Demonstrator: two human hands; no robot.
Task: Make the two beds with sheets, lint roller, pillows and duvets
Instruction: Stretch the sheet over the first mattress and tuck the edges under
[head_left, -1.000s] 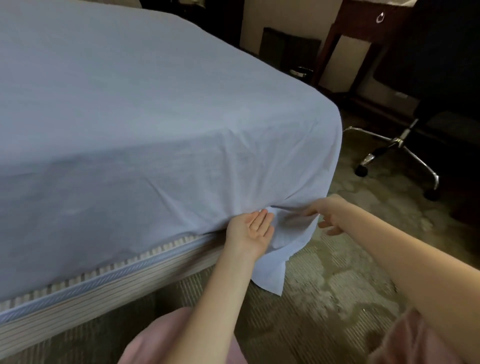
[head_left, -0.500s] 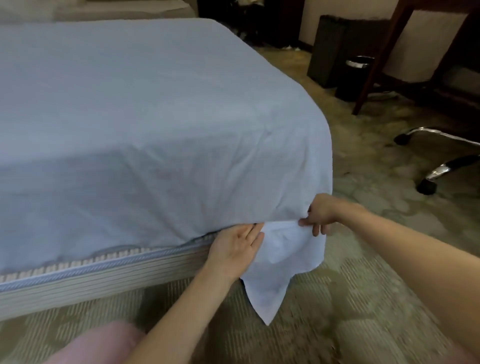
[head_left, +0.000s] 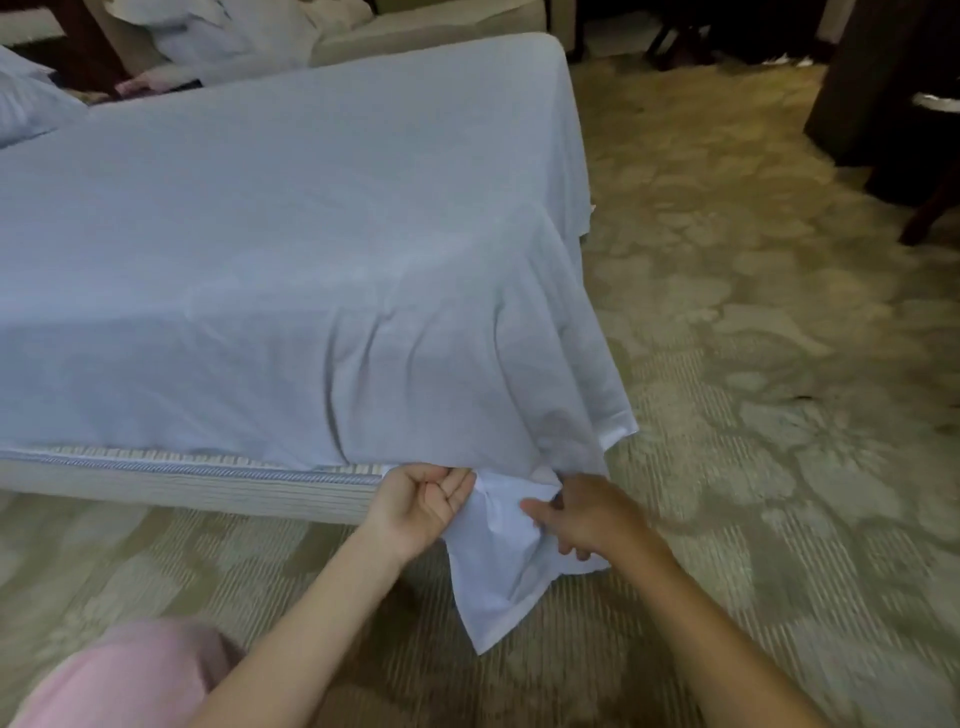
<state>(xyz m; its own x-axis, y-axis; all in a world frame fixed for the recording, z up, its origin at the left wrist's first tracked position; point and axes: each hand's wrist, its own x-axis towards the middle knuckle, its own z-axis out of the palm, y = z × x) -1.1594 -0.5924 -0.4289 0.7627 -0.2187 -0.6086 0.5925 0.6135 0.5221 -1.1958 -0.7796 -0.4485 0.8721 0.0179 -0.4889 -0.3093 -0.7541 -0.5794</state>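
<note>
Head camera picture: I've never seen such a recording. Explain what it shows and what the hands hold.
No machine here: a person wears the camera on their head, so it looks down at their own hands. A pale sheet covers the mattress, with a pillow far left. The right hand pinches the sheet's loose hanging corner. The left hand, fingers curled, is at the sheet's lower edge; whether it grips cloth is unclear. Patterned carpet lies below.

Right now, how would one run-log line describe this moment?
step: corner tuck | right hand: pinches hanging pale blue fabric sheet corner | left hand: palm up, fingers curled, beside it
</note>
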